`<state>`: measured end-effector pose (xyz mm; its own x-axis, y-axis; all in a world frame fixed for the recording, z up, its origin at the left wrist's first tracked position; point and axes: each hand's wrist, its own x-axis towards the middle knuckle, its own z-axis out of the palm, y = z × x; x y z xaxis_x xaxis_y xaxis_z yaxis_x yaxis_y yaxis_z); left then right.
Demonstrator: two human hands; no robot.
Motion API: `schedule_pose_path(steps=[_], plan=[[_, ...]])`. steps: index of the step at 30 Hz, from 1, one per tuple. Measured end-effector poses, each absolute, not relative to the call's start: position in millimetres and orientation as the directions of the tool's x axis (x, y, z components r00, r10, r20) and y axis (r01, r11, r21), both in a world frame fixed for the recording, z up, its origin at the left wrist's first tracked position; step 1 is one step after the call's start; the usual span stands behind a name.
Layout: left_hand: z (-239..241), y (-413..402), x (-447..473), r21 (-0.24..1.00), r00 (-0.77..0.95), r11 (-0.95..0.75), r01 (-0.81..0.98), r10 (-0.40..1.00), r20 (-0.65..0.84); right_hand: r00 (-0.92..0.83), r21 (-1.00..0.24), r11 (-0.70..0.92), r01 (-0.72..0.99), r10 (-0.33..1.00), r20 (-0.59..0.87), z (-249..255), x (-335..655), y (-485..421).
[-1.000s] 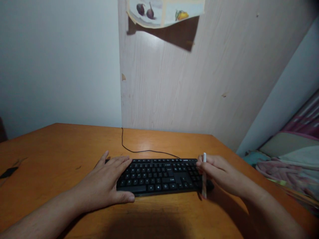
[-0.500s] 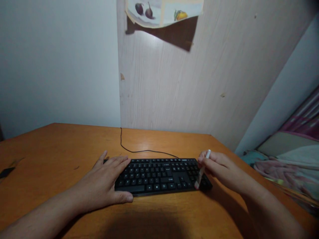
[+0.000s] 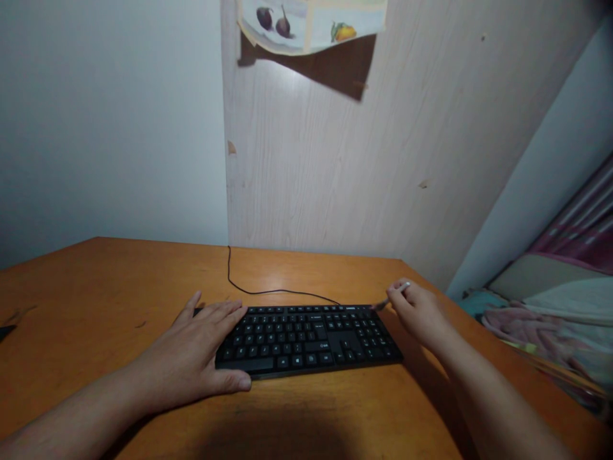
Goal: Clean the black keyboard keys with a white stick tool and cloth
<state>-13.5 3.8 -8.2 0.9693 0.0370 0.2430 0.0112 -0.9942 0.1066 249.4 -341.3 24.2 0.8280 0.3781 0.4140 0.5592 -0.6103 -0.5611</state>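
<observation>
A black keyboard (image 3: 311,338) lies on the orange wooden table (image 3: 119,281), its thin black cable (image 3: 268,292) running back toward the wall. My left hand (image 3: 201,351) lies flat on the keyboard's left end, fingers stretched out and thumb along the front edge. My right hand (image 3: 417,310) is closed in a pinch round a thin white stick (image 3: 397,292). The stick lies nearly level, and its blurred tip points at the keyboard's far right corner.
A pale wood-grain panel (image 3: 335,166) stands behind the table, with a curled fruit picture (image 3: 311,22) hanging from its top. Bedding and folded fabric (image 3: 550,306) lie beyond the table's right edge. A small dark object (image 3: 4,332) sits at the far left edge.
My right hand has moved from the keyboard's near right corner back to its far right corner. The white stick has tipped from upright to nearly level. My left hand has stayed put.
</observation>
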Motion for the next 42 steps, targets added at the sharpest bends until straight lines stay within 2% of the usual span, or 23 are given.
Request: schedule_pose_path(steps=[1,3,6,8,10,13,15,17,20,22,24,26,27,29,32,34,37,39,42], plan=[[-8.0,3.7,-13.6,0.111,0.968,-0.994,0.008,0.035,0.249,0.838,-0.529,-0.66,0.533,0.324,0.439,25.7,251.6,-344.1],[-7.9,3.6,-13.8,0.113,0.967,-0.994,0.005,0.034,0.254,0.845,-0.57,-0.637,0.518,0.279,0.457,27.3,251.1,-344.2],[-8.4,3.5,-13.9,0.107,0.969,-0.994,0.016,0.042,0.243,0.833,-0.74,-0.406,0.536,0.399,0.384,24.9,241.7,-333.2],[-9.2,3.8,-13.8,0.103,0.969,-0.995,0.02,0.045,0.243,0.811,-0.802,-0.308,0.511,0.484,0.33,21.5,238.1,-327.0],[-9.9,4.2,-13.6,0.101,0.967,-0.995,0.014,0.039,0.252,0.818,-0.779,-0.354,0.518,0.472,0.329,19.0,241.4,-328.1],[-9.8,4.7,-13.5,0.103,0.967,-0.995,0.011,0.037,0.254,0.844,-0.607,-0.588,0.535,0.328,0.425,19.3,252.9,-339.1],[-8.9,4.4,-13.5,0.104,0.97,-0.994,0.02,0.044,0.239,0.844,-0.576,-0.634,0.516,0.261,0.468,21.2,255.9,-343.4],[-7.7,3.7,-13.6,0.101,0.973,-0.995,0.026,0.048,0.226,0.849,-0.671,-0.522,0.526,0.289,0.441,22.5,253.1,-341.7],[-5.7,2.0,-13.6,0.101,0.974,-0.995,0.029,0.051,0.221,0.837,-0.785,-0.355,0.508,0.417,0.353,21.6,249.0,-336.7],[-4.9,1.1,-13.5,0.11,0.972,-0.994,0.026,0.051,0.23,0.85,-0.745,-0.431,0.509,0.391,0.354,20.1,252.5,-338.9],[-5.2,1.1,-13.2,0.122,0.968,-0.992,0.017,0.046,0.246,0.868,-0.681,-0.54,0.495,0.283,0.407,19.9,258.3,-344.4],[-6.8,2.3,-12.9,0.128,0.966,-0.992,0.007,0.04,0.254,0.885,-0.719,-0.519,0.462,0.216,0.413,21.7,259.7,-347.5],[-8.0,3.4,-12.7,0.129,0.966,-0.992,0.004,0.037,0.257,0.895,-0.771,-0.454,0.446,0.228,0.384,23.2,257.7,-346.8],[-10.5,5.7,-12.7,0.127,0.965,-0.992,0.0,0.034,0.261,0.896,-0.863,-0.31,0.399,0.334,0.294,26.1,250.0,-341.7],[-12.9,7.9,-13.1,0.116,0.964,-0.993,-0.002,0.029,0.266,0.848,-0.866,-0.292,0.405,0.474,0.237,27.3,242.4,-334.8],[-13.0,7.9,-13.6,0.107,0.966,-0.994,0.004,0.032,0.256,0.85,-0.784,-0.4,0.475,0.438,0.292,26.4,245.3,-336.8],[-11.9,6.5,-14.0,0.104,0.968,-0.995,0.01,0.036,0.248,0.872,-0.685,-0.539,0.49,0.287,0.397,26.7,252.4,-344.6],[-11.7,5.9,-13.9,0.106,0.967,-0.994,0.009,0.035,0.252,0.884,-0.738,-0.486,0.467,0.276,0.378,28.5,251.6,-346.0],[-12.0,6.0,-13.4,0.107,0.964,-0.994,0.005,0.033,0.263,0.866,-0.837,-0.334,0.432,0.413,0.282,30.0,245.6,-341.6]])
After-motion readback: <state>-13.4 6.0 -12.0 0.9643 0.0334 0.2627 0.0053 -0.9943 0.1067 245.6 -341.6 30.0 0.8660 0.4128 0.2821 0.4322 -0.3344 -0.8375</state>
